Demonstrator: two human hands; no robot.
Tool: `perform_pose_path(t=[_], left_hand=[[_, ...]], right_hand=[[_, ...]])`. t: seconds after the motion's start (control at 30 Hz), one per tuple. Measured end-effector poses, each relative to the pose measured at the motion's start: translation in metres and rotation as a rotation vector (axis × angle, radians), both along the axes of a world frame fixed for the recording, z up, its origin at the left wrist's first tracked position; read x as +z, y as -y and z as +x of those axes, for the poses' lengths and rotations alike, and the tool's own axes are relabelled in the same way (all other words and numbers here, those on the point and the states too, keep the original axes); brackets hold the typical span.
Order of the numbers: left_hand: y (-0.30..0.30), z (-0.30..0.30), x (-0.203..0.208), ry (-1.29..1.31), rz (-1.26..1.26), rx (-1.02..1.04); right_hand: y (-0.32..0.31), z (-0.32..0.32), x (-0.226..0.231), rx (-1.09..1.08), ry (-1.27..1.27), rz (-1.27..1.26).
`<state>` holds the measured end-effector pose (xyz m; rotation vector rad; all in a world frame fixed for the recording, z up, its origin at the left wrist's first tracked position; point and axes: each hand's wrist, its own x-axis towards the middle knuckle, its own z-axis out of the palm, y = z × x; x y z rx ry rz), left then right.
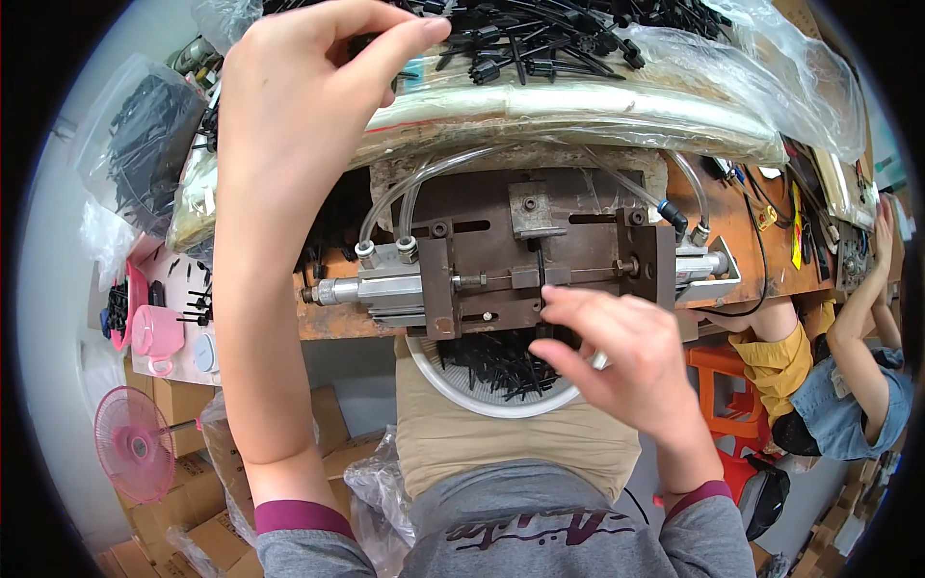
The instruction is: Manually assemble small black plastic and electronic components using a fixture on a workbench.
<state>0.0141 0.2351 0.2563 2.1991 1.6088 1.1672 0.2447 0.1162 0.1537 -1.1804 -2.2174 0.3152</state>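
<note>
My left hand [308, 91] is raised at the near edge of a heap of black plastic stem-like parts [540, 39]. Its thumb is stretched out; the index finger is partly cut off by the upper edge, and I see nothing held. At the middle of a brown metal clamping fixture [472, 207] is my right hand [621, 352]. Its index finger and thumb are apart, the index fingertip close to the lower end of a thin black part [541, 258] in the fixture's centre. Whether it touches that part cannot be made out.
Clear air hoses [390, 197] arch over the fixture between silver cylinders [390, 279]. A white basket [511, 412] with black parts sits beneath it. At left are a pink mug [159, 329] and a pink fan [135, 444]. Another person [858, 376] sits at right.
</note>
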Motion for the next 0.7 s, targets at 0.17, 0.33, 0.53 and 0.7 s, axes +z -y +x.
perform_pose_path(t=[0.17,0.33,0.53,0.7], left_hand=[[0.037,-0.006,-0.01,0.292,-0.028,-0.186],[0.089,0.004,-0.027,0.358,-0.014,-0.256],[0.124,0.026,-0.079,0.194,-0.036,-0.288],[0.135,0.049,-0.115,0.048,-0.02,-0.295]], right_hand=[[-0.05,0.0,0.042,-0.089,-0.173,0.372],[-0.12,-0.006,0.089,-0.102,0.113,0.467],[-0.176,-0.043,0.093,0.072,0.323,0.399],[-0.202,-0.055,0.091,0.032,0.458,0.35]])
